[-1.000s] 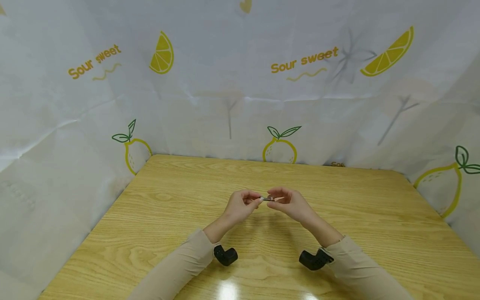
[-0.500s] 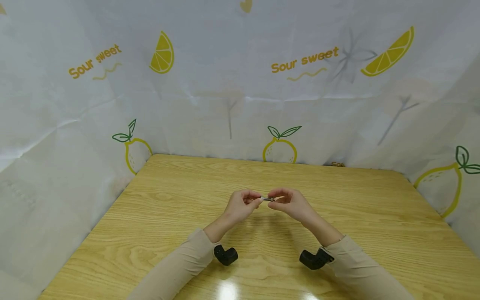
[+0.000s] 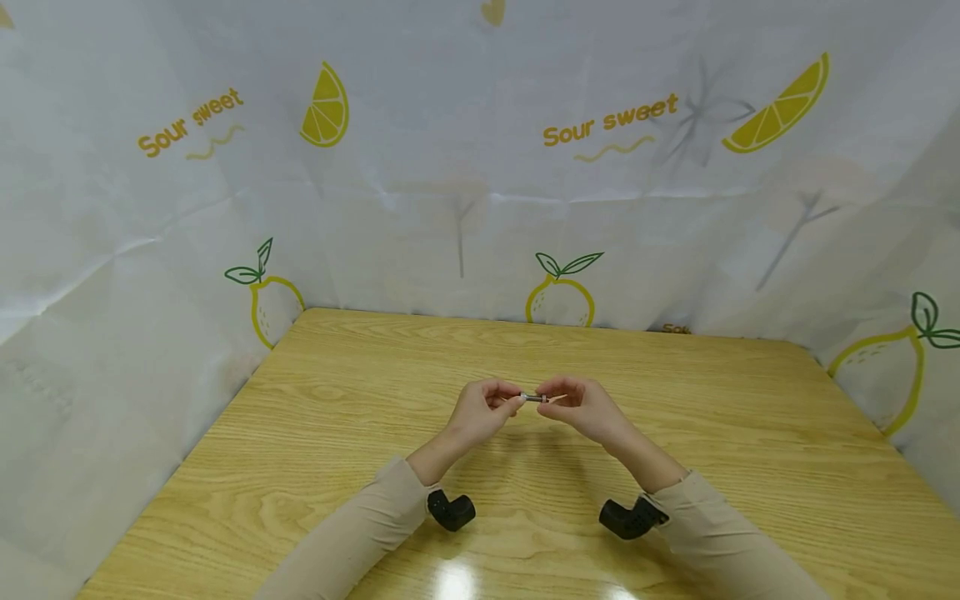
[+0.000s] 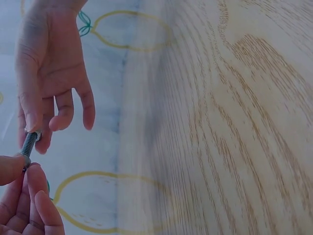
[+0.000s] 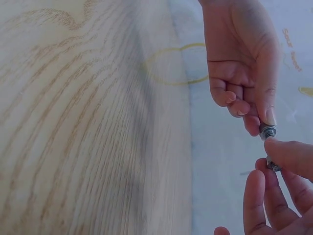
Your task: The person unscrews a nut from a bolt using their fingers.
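Held a small metal bolt (image 3: 534, 398) roughly level over the wood-grained desk (image 3: 375, 367), a little below and right of the middle of the head view. Pinched one end with the left hand (image 3: 480, 410), drawn nearly together at thumb and fingertips around the metal. Pinched the other end with the right hand (image 3: 588, 412), likewise drawn in at thumb and fingertip, with the remaining fingers loosely bent and apart in the upper left of the left wrist view. Left a short stretch of threaded shank bare between both sets of fingertips. Saw a wider, nut-like piece (image 3: 544, 399) by the right fingertips, too small and covered for its shape to be told. Saw the bolt slanted near the left edge of the left wrist view and toward the right side of the right wrist view. Wore beige sleeves (image 3: 352, 529), entering from the bottom edge, with a black curved piece (image 3: 453, 512) at each cuff. Faced, across the top of the frame, a pale sheet (image 3: 420, 100) printed with yellow lemon slices (image 3: 326, 108) and orange lettering (image 3: 610, 119).
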Motion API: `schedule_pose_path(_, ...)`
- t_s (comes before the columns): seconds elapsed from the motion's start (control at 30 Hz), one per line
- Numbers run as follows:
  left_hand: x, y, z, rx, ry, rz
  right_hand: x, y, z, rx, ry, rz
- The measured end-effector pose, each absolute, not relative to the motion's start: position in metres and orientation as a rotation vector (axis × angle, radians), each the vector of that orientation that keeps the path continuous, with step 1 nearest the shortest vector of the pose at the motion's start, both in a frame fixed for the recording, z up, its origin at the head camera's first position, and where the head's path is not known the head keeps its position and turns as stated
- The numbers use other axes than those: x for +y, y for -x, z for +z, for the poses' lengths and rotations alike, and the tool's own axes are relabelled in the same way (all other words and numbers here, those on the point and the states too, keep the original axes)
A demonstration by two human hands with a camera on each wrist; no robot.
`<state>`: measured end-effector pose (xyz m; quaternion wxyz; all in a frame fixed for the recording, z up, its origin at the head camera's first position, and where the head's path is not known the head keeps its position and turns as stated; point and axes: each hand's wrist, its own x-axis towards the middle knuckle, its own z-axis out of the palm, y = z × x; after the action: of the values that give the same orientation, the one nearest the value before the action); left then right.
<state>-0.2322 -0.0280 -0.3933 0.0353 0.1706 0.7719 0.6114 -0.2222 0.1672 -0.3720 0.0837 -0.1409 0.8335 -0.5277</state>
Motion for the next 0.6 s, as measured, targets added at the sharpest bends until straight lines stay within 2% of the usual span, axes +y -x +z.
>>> schedule_pose_path(0.6, -0.0281, 0.2316, -0.3926, 2.371, -0.534, 1.885, 0.1673, 0.2226, -0.3738, 2.479, 0.397, -1.582)
